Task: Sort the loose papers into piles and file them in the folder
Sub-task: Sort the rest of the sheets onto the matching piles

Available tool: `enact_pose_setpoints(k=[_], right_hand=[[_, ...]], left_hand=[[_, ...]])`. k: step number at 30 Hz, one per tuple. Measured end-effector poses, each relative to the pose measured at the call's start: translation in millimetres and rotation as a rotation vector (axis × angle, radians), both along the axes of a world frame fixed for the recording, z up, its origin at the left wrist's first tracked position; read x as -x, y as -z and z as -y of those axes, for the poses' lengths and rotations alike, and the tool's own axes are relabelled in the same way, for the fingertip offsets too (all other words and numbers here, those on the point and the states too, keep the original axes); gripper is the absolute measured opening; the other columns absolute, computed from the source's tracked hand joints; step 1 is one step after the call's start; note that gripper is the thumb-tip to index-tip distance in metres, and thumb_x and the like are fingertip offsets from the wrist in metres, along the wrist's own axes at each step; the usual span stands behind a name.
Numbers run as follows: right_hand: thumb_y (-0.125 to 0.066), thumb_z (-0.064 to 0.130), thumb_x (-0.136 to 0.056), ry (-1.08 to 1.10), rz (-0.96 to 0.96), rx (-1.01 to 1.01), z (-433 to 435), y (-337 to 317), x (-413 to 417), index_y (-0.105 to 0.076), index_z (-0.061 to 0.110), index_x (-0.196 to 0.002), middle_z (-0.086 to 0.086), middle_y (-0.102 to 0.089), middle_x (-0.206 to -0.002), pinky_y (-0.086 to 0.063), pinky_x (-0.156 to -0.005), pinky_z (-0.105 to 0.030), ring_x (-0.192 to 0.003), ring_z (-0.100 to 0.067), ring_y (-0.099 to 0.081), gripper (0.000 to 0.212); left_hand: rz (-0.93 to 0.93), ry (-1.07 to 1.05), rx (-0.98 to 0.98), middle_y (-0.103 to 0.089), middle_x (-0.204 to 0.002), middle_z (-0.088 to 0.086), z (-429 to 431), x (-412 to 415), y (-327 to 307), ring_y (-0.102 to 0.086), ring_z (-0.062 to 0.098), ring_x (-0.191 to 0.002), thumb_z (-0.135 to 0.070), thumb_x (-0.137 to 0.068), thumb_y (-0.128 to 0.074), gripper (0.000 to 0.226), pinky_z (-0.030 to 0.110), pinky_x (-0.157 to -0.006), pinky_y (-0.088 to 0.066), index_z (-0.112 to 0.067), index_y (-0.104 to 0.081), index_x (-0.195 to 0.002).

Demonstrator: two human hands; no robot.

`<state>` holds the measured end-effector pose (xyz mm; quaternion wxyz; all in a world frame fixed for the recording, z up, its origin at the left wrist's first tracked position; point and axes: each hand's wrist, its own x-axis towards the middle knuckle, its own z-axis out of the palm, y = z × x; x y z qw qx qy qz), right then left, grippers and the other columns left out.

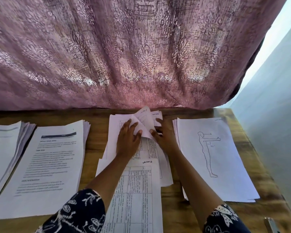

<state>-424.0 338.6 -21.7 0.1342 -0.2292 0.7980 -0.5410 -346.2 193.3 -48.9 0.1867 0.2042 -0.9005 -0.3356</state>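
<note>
I am watching a wooden table (175,207) from above through the head camera, with a mauve patterned curtain (141,56) hanging behind it. At the far left a pile of papers (3,148) is lying partly out of view. Just beside it a second pile (49,165) is showing a page of printed text. In the middle, loose sheets with tables (112,132) are lying fanned and overlapping, and the nearest sheet (138,190) is showing the handwritten words "SECTION 1". The left hand (128,140) is resting on these loose sheets with its fingers straight and spread, grasping nothing. Between the hands a curled sheet (143,125) is lifting off the heap. The right hand (163,135) is pinching that sheet, thumb in front and fingers behind. At the right a third pile (217,157) is showing a line drawing of a standing figure with one arm held out. Both sleeves are dark with a white floral print.
</note>
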Motion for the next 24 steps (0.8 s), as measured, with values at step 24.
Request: enact_pose_setpoints(k=[24], right_hand=[[-0.051, 0.043, -0.095, -0.176, -0.365, -0.651, 4, -6, 23, -0.030, 0.016, -0.148, -0.008, -0.041, -0.149, -0.031, -0.110, -0.048, -0.136, -0.031, -0.039, 0.064]], left_hand=[[0.036, -0.023, 0.048, -0.032, -0.155, 0.005, 2, -1, 0, -0.024, 0.027, -0.145, -0.021, -0.097, -0.054, 0.045, 0.040, -0.117, -0.020, -0.016, -0.047, -0.141]])
